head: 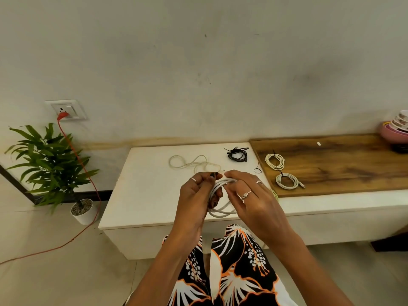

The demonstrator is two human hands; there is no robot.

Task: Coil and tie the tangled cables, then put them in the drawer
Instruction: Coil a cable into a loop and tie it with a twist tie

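Gripping a white cable coil (pixel 218 202) above the near edge of the white table (pixel 143 195), we curl both our left hand (pixel 196 195) and right hand (pixel 249 193) round its loops. Farther off lie a loose cable (pixel 192 164), a black bundle (pixel 238 153) and (right, on wood) two tied coils (pixel 280 171).

A home interior is indicated. A plain plastered wall (pixel 198 62) is fitted with a domestic switch socket (pixel 66 109), from which an orange cord (pixel 88 173) is run across the tiled floor. A potted plant (pixel 50 164) is placed beside a white low table (pixel 143 195), and stacked bowls (pixel 397 127) are kept on a wooden shelf (pixel 342 160).
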